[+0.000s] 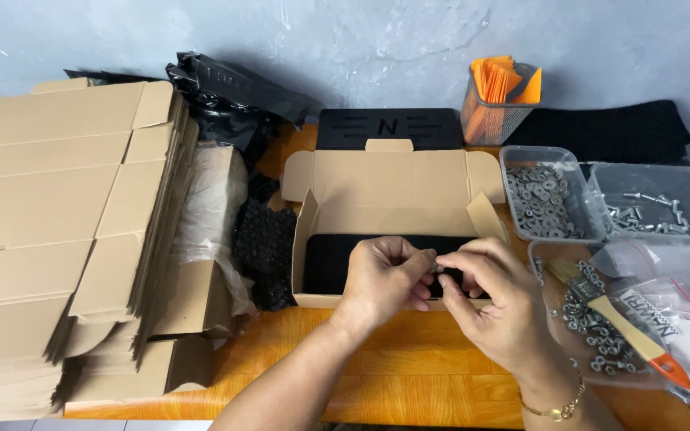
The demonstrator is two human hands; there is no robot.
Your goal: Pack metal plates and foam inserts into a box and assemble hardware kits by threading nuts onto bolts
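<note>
My left hand (385, 279) and my right hand (493, 299) meet over the front edge of an open cardboard box (393, 187). Their fingertips pinch a small metal fastener (436, 267) between them; its exact shape is too small to tell. Inside the box lies a flat black piece (337, 259), partly hidden by my hands. A gold bracelet (557, 409) sits on my right wrist.
A tall stack of flattened cardboard boxes (49, 215) fills the left. Clear tubs of washers (543, 199) and bolts (652, 211) stand at the right, with loose screws (588, 319), a brush (624, 331) and plastic bags. An orange-filled mesh cup (495, 104) stands behind the box.
</note>
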